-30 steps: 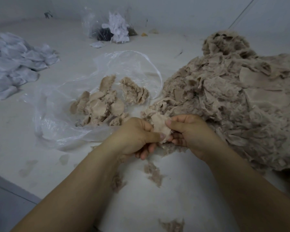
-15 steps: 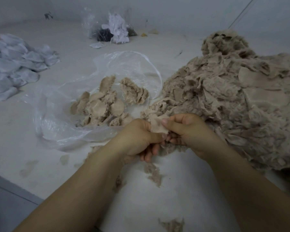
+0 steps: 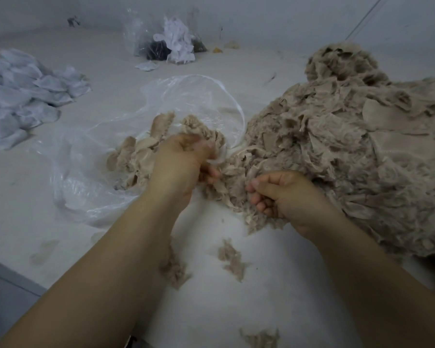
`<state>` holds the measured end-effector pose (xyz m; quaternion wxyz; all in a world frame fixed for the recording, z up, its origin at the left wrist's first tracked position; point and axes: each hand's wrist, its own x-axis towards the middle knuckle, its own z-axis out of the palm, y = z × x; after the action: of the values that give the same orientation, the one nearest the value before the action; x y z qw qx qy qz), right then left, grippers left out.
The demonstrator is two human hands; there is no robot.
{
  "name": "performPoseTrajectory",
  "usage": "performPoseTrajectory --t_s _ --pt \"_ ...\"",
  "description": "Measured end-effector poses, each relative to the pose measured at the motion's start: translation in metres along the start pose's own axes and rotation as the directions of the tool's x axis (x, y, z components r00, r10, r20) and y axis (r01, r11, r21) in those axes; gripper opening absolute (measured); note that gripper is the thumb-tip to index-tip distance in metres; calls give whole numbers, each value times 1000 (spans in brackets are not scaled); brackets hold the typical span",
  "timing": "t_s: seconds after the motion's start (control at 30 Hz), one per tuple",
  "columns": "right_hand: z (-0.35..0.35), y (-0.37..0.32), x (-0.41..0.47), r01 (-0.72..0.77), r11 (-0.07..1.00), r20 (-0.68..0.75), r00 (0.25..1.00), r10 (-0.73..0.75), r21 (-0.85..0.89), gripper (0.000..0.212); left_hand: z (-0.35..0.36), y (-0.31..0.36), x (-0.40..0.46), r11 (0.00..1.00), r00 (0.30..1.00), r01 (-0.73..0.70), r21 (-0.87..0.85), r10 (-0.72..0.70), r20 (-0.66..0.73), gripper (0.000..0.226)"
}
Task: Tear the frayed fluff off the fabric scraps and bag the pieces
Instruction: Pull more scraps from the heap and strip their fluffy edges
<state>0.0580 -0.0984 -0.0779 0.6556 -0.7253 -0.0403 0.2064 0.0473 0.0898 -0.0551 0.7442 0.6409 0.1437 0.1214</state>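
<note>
My body in shot is two arms and two hands, nothing else. Left forearm and right forearm both bare from the bottom edge of the frame up to the wrists, no cloth on either. They look broad near the camera and taper to the wrists. Left hand bare, motion-blurred, so its nails and knuckle detail are unreadable. Right hand bare and sharp, with short, rounded fingers. Thumbnail is cut short, plain and pale. Knuckle creases show on the right thumb. Rest of me is out of frame.
</note>
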Motion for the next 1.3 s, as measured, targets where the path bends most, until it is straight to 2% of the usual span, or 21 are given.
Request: performPoseTrajectory --t_s 0.07,0.1,0.2,0.23,0.3,0.37,0.5,0.63,0.73,0.83,0.9,1.07,1.17,1.3 --pt "1 -2 -1 -29 999 2 1000 29 20 24 4 -3 3 996 1000 17 90 -14 -26 53" --pt "1 -2 -1 -41 999 2 999 41 34 24 7 -6 4 979 1000 15 203 -14 -7 51" --pt "2 -4 -2 -63 996 2 998 62 56 25 20 -15 9 853 990 -142 503 119 77 12" --pt "2 -4 -2 -63 996 2 998 63 55 25 26 -13 11 782 979 -201 590 168 111 12" --pt "2 -4 -3 -64 997 4 998 64 49 24 36 -10 15 642 972 -233 731 152 177 38" --pt "2 -4 -3 -66 996 4 998 66 61 24 42 -8 17 596 975 -212 775 77 207 44" --pt "2 -4 -2 -53 992 -14 998 55 113 23 42 -13 8 709 957 -179 682 -34 287 6" --pt "1 -1 0 22 989 -60 998 -13 148 20 35 -16 -7 749 930 -243 616 -1 368 21" --pt "1 1 1 119 983 -80 991 -109 137 6 30 -18 -12 752 910 -321 576 76 408 19" --pt "2 2 2 159 979 -19 987 -158 129 24 25 -21 -13 786 894 -343 515 105 435 21" --pt "4 3 3 153 981 -14 988 -152 123 19 24 -22 -15 815 899 -341 469 136 416 22" --pt "5 4 5 120 984 -22 993 -118 131 18 24 -23 -17 933 929 -208 294 95 357 24" --pt "2 5 7 112 986 -57 993 -106 120 27 23 -23 -17 973 923 -115 199 31 384 24" --pt "1 7 8 106 978 -89 992 -91 180 27 22 -23 -15 995 902 -15 99 -29 430 17"
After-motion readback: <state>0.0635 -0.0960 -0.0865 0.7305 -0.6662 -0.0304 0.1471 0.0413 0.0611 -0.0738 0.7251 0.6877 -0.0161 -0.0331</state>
